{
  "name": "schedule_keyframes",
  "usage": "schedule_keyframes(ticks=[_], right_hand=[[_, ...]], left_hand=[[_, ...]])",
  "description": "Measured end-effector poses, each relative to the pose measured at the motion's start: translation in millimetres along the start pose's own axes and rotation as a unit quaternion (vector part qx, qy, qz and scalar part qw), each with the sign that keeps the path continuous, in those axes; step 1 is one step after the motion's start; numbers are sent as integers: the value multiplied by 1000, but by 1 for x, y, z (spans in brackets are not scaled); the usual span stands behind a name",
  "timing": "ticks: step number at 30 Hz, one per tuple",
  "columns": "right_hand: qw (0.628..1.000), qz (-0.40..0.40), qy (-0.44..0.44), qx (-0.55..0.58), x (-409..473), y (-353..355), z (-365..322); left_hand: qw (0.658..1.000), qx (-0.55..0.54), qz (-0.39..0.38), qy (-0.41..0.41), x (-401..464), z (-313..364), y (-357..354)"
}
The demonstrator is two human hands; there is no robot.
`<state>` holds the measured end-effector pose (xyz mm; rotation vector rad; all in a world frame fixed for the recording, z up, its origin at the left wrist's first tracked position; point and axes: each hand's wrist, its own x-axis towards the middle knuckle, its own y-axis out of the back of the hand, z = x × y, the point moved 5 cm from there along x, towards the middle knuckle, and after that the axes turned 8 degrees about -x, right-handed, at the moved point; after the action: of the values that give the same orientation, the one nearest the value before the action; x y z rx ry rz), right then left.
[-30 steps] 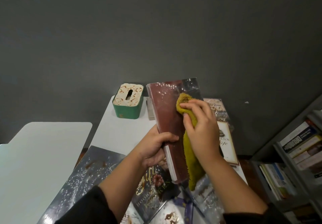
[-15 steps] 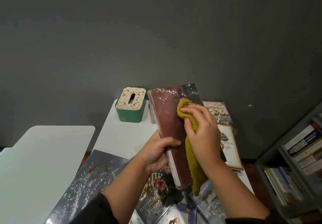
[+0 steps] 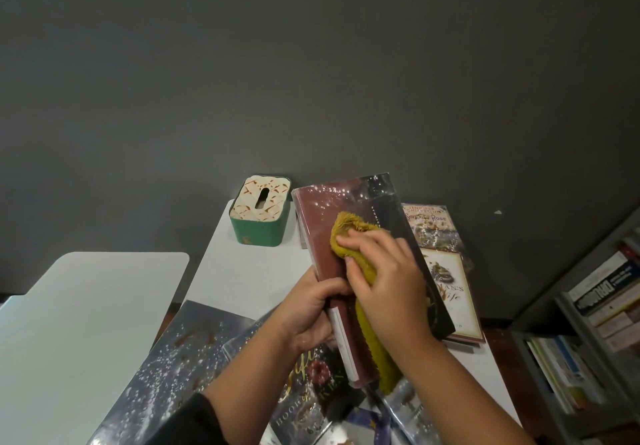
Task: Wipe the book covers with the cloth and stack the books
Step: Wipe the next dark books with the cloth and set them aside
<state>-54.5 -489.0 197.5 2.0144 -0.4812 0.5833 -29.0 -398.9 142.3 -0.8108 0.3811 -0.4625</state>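
Note:
A dark red book [image 3: 322, 236] in a glossy plastic cover is held tilted above the white table [image 3: 242, 271]. My left hand [image 3: 311, 309] grips its left edge near the lower end. My right hand [image 3: 388, 281] presses a yellow-green cloth [image 3: 349, 226] on the cover, and the cloth's tail hangs down past the book's lower edge. Behind the held book, a stack of books [image 3: 446, 271] lies at the table's far right. Several more glossy books [image 3: 304, 406] lie flat under my forearms.
A green tissue box [image 3: 259, 216] with a cream lid stands at the table's far end by the dark wall. A second white tabletop [image 3: 79, 323] lies to the left. A grey shelf [image 3: 595, 333] full of books stands at the right.
My right hand has slid the cloth leftward and down across the cover, toward my left hand. The view has shifted slightly. My left hand keeps its grip.

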Motion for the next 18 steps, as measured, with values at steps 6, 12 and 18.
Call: schedule_keyframes(ticks=[6, 12, 18], right_hand=[[998, 30, -45, 35, 16, 6, 28], [993, 64, -102, 17, 15, 12, 32], [1000, 30, 2, 8, 5, 7, 3]], left_hand=[[1000, 15, 4, 15, 0, -3, 3], [1000, 21, 0, 22, 3, -3, 0], [1000, 11, 1, -10, 10, 3, -3]])
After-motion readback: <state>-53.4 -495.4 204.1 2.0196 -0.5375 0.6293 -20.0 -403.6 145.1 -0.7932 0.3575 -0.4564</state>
